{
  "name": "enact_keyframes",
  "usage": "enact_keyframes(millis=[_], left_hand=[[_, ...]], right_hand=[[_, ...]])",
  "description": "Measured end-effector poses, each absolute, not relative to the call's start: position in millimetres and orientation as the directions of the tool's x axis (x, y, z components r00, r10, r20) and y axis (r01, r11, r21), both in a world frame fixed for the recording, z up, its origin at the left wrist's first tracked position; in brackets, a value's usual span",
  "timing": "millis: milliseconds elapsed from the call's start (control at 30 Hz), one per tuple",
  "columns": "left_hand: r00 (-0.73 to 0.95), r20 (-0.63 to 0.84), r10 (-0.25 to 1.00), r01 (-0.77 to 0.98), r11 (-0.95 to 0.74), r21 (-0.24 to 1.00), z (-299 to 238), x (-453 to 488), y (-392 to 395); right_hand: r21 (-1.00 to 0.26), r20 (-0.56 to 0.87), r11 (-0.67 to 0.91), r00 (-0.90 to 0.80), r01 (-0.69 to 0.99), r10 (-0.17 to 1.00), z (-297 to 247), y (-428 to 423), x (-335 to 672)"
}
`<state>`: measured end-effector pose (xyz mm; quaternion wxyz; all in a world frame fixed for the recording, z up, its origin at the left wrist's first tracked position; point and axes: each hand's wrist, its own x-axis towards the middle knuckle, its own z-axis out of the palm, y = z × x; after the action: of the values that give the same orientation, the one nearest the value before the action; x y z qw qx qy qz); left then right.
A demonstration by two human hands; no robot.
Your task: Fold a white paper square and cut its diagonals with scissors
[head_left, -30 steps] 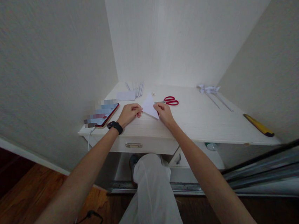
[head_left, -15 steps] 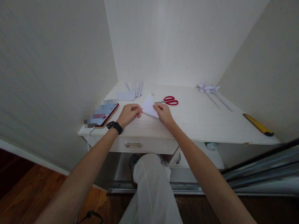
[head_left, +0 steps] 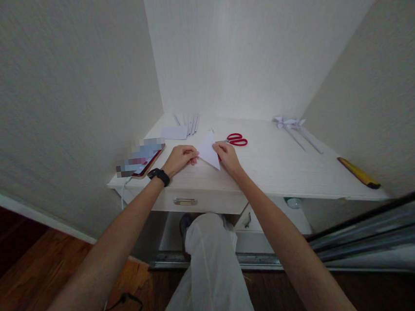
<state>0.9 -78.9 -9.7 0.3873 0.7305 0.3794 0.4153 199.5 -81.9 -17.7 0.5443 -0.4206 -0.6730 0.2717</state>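
— where was the paper triangle (head_left: 209, 151)?
— between our hands, at the near edge of the white surface (head_left: 274, 163). our left hand (head_left: 182, 157) pinched its left corner and our right hand (head_left: 225, 156) its right edge. each grip was closed on the sheet, both equally near.
— which way did it point?
— tip towards the wall, long axis running near to far. we could not tell whether it lay flat. red scissors (head_left: 236, 140) lay just beyond our right hand.
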Motion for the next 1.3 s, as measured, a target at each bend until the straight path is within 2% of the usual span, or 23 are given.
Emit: enact_keyframes(millis=[200,500,1300], left_hand=[[0.363,0.302,0.881,0.209,-0.393,0.896,-11.9,1.2,-77.4],[0.363,0.300,0.882,0.205,-0.389,0.898,-12.7,1.2,-76.5],[0.388,0.274,0.880,0.201,-0.371,0.906,-10.6,1.9,-79.1]], right_hand=[[-0.828,0.489,0.483,-0.055,0.283,0.870,-19.9,-80.8,200.1],[-0.768,0.525,0.496,-0.044,0.405,0.850,-13.8,-83.6,200.0],[-0.787,0.517,0.488,-0.030,0.378,0.856,-14.5,-83.0,199.0]])
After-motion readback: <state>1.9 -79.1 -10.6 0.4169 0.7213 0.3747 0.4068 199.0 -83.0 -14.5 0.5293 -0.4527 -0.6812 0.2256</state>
